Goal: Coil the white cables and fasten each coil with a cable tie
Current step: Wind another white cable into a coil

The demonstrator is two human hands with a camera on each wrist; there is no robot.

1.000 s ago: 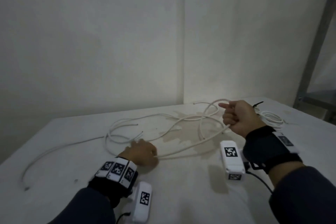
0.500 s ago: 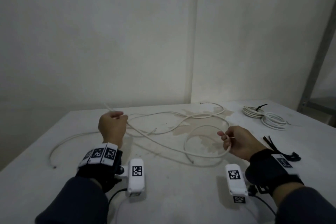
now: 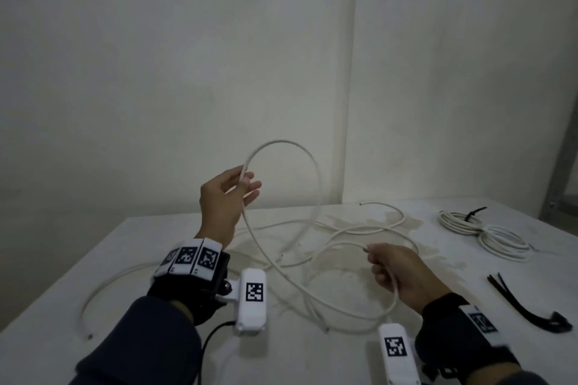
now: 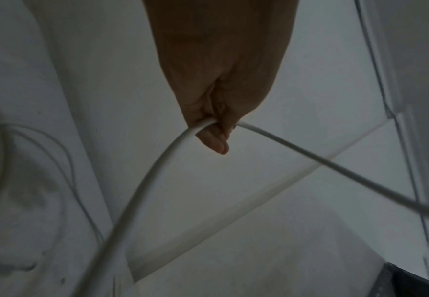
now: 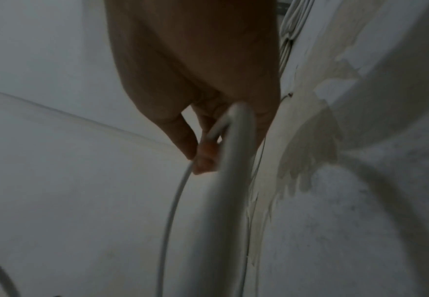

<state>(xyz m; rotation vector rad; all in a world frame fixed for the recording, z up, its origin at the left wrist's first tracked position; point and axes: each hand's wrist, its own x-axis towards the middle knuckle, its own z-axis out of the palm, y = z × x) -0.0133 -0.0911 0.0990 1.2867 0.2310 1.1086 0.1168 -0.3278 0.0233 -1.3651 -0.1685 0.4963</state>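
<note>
Coiling white cable, first loop forming

Right hand [image 3: 403, 275] low and near, pinching cable's end above surface [image 3: 312, 359]; white cable [image 3: 266, 255] runs up-left to raised left hand [image 3: 225, 197], pinching it, arching beyond; finished coil [image 3: 481, 231] far right; black ties [image 3: 516, 300] nearer right hand.

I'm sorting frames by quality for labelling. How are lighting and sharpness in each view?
Head view: dim and even, hands sharp, though the raised loop of white cable smears on its right side. Left wrist view: dark, the left hand silhouetted against a paler wall. Right wrist view: dark, with the cable nearest the lens heavily blurred beside the right hand.
</note>
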